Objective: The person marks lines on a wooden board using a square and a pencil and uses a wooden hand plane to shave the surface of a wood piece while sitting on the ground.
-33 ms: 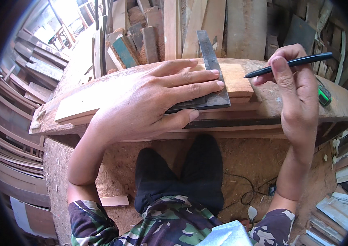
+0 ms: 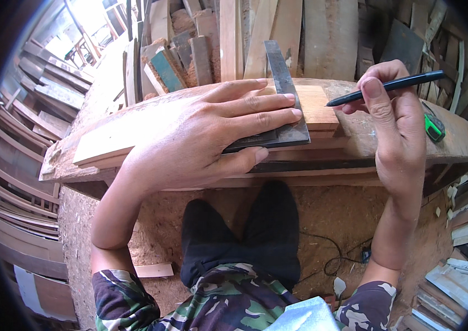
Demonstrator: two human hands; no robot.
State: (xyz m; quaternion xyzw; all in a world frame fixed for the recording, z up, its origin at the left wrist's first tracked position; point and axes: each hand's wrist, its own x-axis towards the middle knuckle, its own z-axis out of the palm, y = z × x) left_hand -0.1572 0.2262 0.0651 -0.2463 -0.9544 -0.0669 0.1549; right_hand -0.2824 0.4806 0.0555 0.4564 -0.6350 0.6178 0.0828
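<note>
A light wooden board [image 2: 317, 105] lies along the bench. Across it sits a dark metal try square [image 2: 281, 77], its blade pointing away from me and its stock along the board's near edge. My left hand [image 2: 212, 121] holds the square down, fingers stretched over the blade and stock, thumb against the near side. My right hand [image 2: 391, 105] pinches a black pen [image 2: 405, 83] between thumb and fingers. The pen's tip hovers by the board's right end, to the right of the blade; whether it touches the wood I cannot tell.
The worn wooden bench [image 2: 366, 143] spans the view in front of my knees. A green and black tape measure [image 2: 434, 128] rests at its right. Planks [image 2: 328, 38] and offcuts stand beyond, with stacked wood [image 2: 30, 209] at the left. A dark cable [image 2: 330, 256] lies on the floor.
My right hand and the pen have shifted slightly left, showing more of the tape measure. My left hand and the try square have stayed in place.
</note>
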